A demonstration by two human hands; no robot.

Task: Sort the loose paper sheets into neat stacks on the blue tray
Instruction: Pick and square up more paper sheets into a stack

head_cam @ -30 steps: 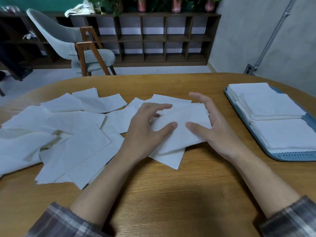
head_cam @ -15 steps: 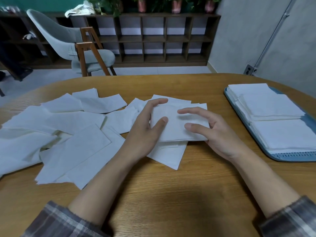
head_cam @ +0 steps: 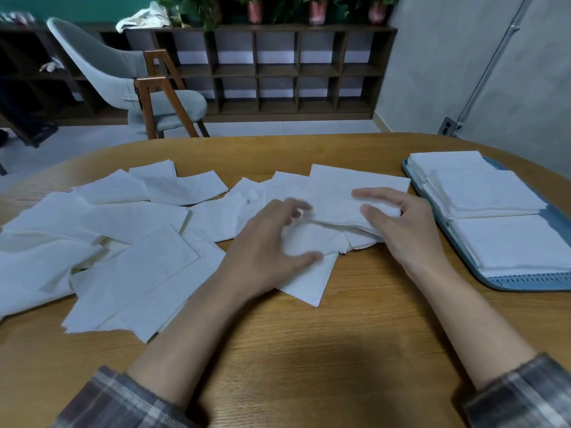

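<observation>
Two hands work over the middle of the desk (head_cam: 309, 350), set apart from each other. The right hand (head_cam: 404, 230) pinches one small bundle of sheets (head_cam: 336, 196) by its right end, thumb and forefinger on top, and the bundle is raised a little off the papers beneath. Its long axis runs roughly left to right across the desk.

The left hand (head_cam: 272, 242) lies with bent fingers on the papers just left of the bundle, its thumb on a lower sheet. The fingers are blurred, so I cannot tell whether they grip anything.

The loose sheets (head_cam: 129, 242) cover the left half of the desk. There are well over ten of them, overlapping at all angles, too mixed to count exactly.

One blue tray (head_cam: 525, 284) sits at the desk's right edge, its long side running near to far. It holds three white stacks in a row: a far stack (head_cam: 445, 163), a middle stack (head_cam: 488, 193) overlapping it, and a near stack (head_cam: 513, 242).
</observation>
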